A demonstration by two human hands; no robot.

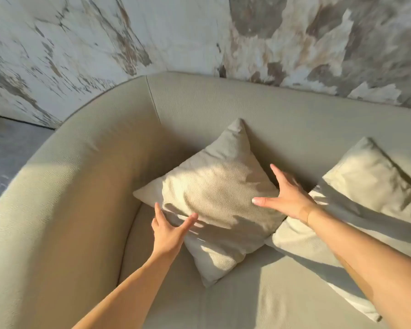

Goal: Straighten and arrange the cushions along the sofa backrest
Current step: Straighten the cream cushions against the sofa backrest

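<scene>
- The left hand is spread open, fingers splayed, its fingertips resting on the near-left edge of the beige cushion; it presses rather than grips, with nothing closed in it.
- The right hand is also open and flat, thumb pointing left across the cushion's right side, fingers reaching toward the far edge; whether the fingertips curl behind the cushion cannot be made out, since they blur there.
- The beige cushion stands turned on a corner like a diamond, its far tip leaning against the sofa backrest and its near corner down on the seat.
- A second cushion lies flat to the right, its left end tucked under the beige cushion's right corner; the right forearm crosses over it and hides much of its surface, and its near end is partly covered.
- A third cushion leans on the backrest at far right and is cut off by the picture's edge.
- A small dark patch shows just beside the right hand, between cushions; what it is cannot be told.
- The curved armrest wraps round the left, close to the beige cushion's left corner.
- Behind the sofa stands a marbled wall; grey floor shows at far left.
</scene>
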